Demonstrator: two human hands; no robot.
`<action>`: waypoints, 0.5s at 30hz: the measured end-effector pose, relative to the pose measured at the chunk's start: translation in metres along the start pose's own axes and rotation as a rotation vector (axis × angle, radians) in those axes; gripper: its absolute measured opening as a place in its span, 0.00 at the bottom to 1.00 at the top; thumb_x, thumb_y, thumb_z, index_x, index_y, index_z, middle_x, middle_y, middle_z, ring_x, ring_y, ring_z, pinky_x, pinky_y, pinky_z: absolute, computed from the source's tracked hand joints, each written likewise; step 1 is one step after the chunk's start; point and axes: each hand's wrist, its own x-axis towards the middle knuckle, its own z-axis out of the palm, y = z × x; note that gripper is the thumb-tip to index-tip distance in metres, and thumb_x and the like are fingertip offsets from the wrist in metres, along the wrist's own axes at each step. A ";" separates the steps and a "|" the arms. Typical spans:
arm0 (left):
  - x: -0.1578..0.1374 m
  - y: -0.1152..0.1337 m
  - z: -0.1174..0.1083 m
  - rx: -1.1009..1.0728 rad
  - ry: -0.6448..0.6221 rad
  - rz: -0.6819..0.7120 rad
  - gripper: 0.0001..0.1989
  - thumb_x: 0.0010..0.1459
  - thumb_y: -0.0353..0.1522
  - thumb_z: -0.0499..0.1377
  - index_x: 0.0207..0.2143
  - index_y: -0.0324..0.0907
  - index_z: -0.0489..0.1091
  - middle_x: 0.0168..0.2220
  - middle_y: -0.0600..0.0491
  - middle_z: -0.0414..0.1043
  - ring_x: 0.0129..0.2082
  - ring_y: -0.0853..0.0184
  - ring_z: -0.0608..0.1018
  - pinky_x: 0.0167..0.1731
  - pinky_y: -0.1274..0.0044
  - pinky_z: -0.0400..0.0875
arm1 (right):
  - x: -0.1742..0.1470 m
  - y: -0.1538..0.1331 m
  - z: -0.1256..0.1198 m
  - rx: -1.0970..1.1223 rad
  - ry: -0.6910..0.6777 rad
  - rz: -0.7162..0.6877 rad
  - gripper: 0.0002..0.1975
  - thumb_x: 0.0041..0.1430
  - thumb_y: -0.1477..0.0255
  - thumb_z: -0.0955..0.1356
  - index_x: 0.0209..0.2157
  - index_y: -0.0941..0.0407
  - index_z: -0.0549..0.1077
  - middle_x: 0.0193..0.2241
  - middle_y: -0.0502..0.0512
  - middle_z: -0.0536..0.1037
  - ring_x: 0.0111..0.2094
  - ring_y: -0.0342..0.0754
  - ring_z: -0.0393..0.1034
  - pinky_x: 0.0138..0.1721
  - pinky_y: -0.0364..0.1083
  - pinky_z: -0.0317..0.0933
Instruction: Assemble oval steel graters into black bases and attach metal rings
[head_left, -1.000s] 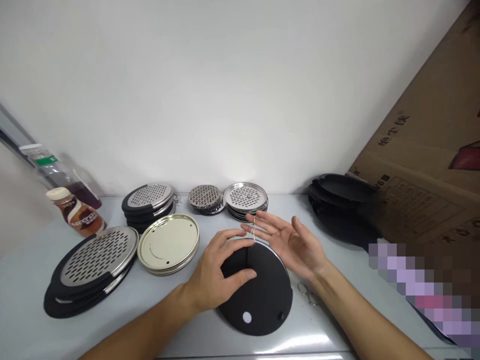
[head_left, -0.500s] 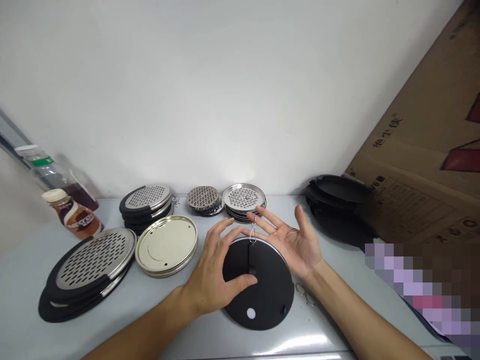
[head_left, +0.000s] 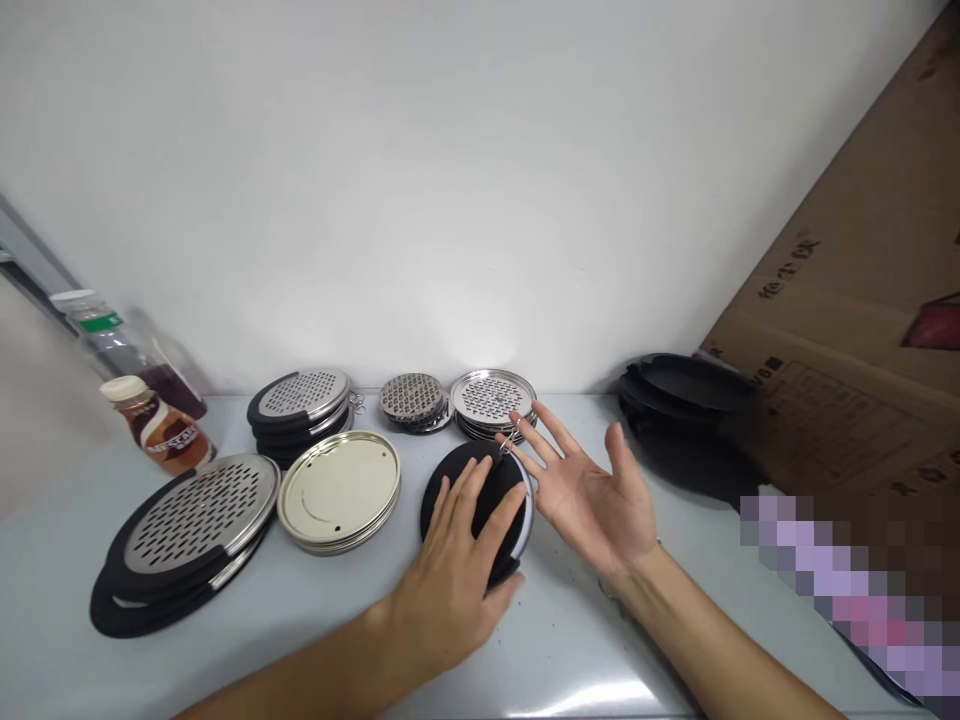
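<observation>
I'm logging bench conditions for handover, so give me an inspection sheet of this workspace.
Surface: grey tabletop, a few dark specks.
Job's things: black disc under the left hand; wire hook at its far edge.
Clutter: Nescafe bottle at left; stacked perforated plates, gold-coloured plates.
Hands: left fingers spread over the disc; right hand open, palm up.
Cables: nothing seen.
Surroundings: white wall behind; cardboard box at right.

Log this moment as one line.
left hand: spread over black disc | right hand: open, palm up, near wire loop | gold plates: left of disc
</observation>
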 end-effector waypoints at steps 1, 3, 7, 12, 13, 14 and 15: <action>0.000 -0.001 -0.001 -0.010 0.013 0.000 0.42 0.53 0.24 0.59 0.67 0.46 0.46 0.69 0.44 0.39 0.68 0.49 0.46 0.63 0.52 0.50 | 0.000 0.000 -0.001 -0.039 -0.003 -0.002 0.34 0.59 0.44 0.56 0.59 0.49 0.64 0.65 0.53 0.58 0.63 0.58 0.54 0.60 0.60 0.55; 0.001 -0.005 -0.005 -0.071 0.047 0.029 0.42 0.52 0.18 0.53 0.67 0.45 0.45 0.68 0.46 0.44 0.68 0.54 0.49 0.63 0.58 0.53 | 0.000 0.000 -0.004 -0.149 -0.005 -0.036 0.31 0.61 0.46 0.55 0.57 0.48 0.67 0.64 0.52 0.58 0.63 0.59 0.55 0.56 0.61 0.59; 0.003 -0.007 -0.017 -0.279 0.155 0.072 0.37 0.56 0.19 0.51 0.66 0.46 0.46 0.63 0.48 0.59 0.62 0.62 0.63 0.61 0.68 0.60 | 0.001 0.001 -0.013 -0.509 0.075 -0.195 0.24 0.63 0.51 0.60 0.53 0.47 0.72 0.62 0.53 0.63 0.56 0.58 0.64 0.53 0.57 0.62; 0.006 0.000 -0.034 -0.571 0.124 -0.163 0.26 0.61 0.27 0.56 0.61 0.49 0.59 0.54 0.53 0.72 0.50 0.65 0.76 0.52 0.74 0.71 | 0.003 0.007 -0.026 -0.970 0.337 -0.278 0.18 0.55 0.57 0.70 0.41 0.54 0.79 0.40 0.58 0.81 0.43 0.55 0.73 0.46 0.50 0.64; 0.007 0.000 -0.037 -0.641 0.118 -0.235 0.24 0.61 0.29 0.57 0.59 0.49 0.62 0.52 0.53 0.73 0.49 0.65 0.77 0.51 0.74 0.72 | 0.004 0.008 -0.028 -1.029 0.368 -0.268 0.17 0.54 0.57 0.70 0.37 0.56 0.80 0.36 0.57 0.82 0.39 0.54 0.74 0.42 0.49 0.65; 0.009 -0.001 -0.041 -0.707 0.119 -0.301 0.22 0.61 0.30 0.58 0.57 0.49 0.65 0.50 0.53 0.75 0.48 0.65 0.77 0.50 0.74 0.73 | 0.004 0.009 -0.030 -1.084 0.379 -0.244 0.17 0.54 0.56 0.70 0.34 0.57 0.80 0.32 0.57 0.82 0.36 0.54 0.74 0.39 0.48 0.65; 0.011 -0.003 -0.044 -0.760 0.128 -0.355 0.20 0.60 0.32 0.59 0.55 0.48 0.67 0.49 0.53 0.76 0.48 0.64 0.77 0.49 0.74 0.73 | 0.004 0.010 -0.031 -1.136 0.370 -0.205 0.18 0.54 0.56 0.69 0.31 0.57 0.80 0.29 0.56 0.81 0.33 0.53 0.73 0.35 0.46 0.65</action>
